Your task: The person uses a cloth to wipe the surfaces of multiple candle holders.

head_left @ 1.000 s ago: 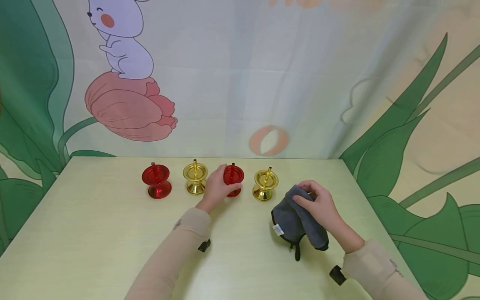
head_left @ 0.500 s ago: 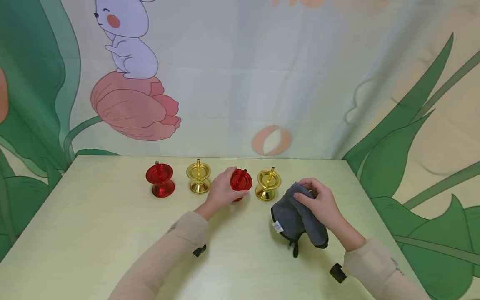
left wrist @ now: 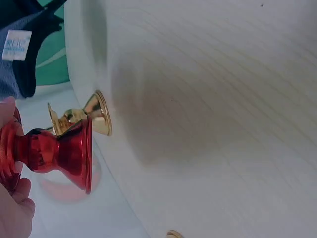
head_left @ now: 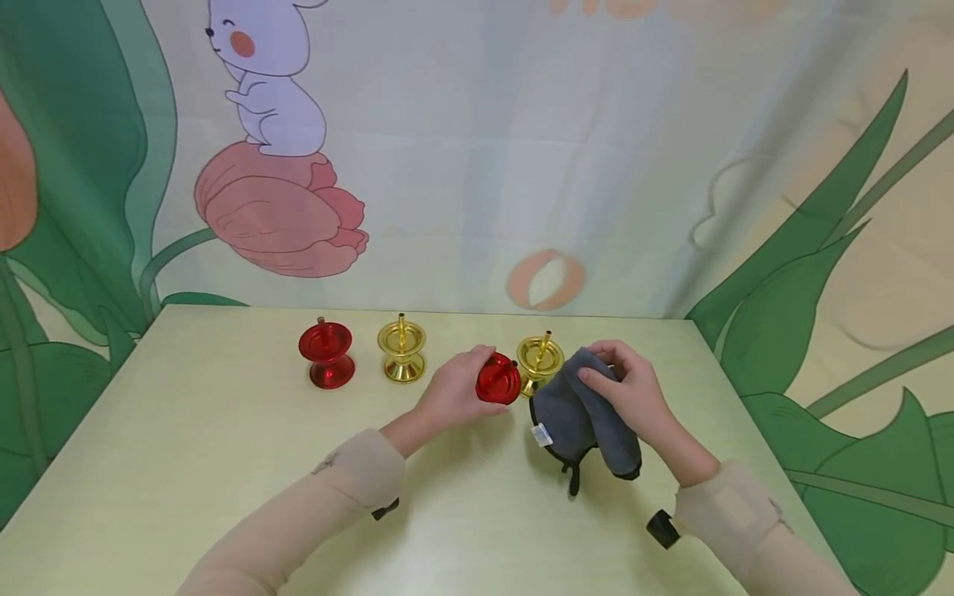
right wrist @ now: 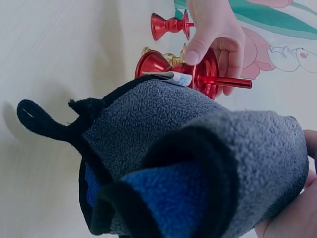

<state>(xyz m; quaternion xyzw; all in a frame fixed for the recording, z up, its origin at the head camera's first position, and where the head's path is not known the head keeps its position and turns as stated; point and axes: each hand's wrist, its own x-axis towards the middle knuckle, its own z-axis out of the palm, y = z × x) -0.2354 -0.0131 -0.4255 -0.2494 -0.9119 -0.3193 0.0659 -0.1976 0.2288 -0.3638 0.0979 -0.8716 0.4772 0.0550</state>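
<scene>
Just right of centre in the head view, the left hand (head_left: pixel 460 389) is clamped on a red candle holder (head_left: pixel 498 382), thumb and fingers bent round its dish. The holder is tilted, and in the left wrist view, where it lies at the lower left, its flared base stands clear of the tabletop (head_left: pixel 186 463). Right of it in the head view, the right hand (head_left: pixel 632 393) pinches the top fold of a grey cloth (head_left: pixel 566 418) between thumb and fingers; the cloth hangs down, with a white label (head_left: pixel 542 434) at its left edge. The right wrist view shows its black edging, a black loop (right wrist: pixel 44 121) at the left of the frame and a blue face (right wrist: pixel 166 191) toward the bottom. Cloth and held holder lie near each other; whether they touch cannot be told. Behind the cloth, a gold candle holder (head_left: pixel 540 356) stands upright, its base partly hidden. Left of the left hand, a second gold candle holder (head_left: pixel 402 341) and, farther left, a second red candle holder (head_left: pixel 325 342) stand upright and apart from each other. Across the upper half of the frame hangs a printed backdrop (head_left: pixel 440 165) with a white animal seated on a pink flower.
</scene>
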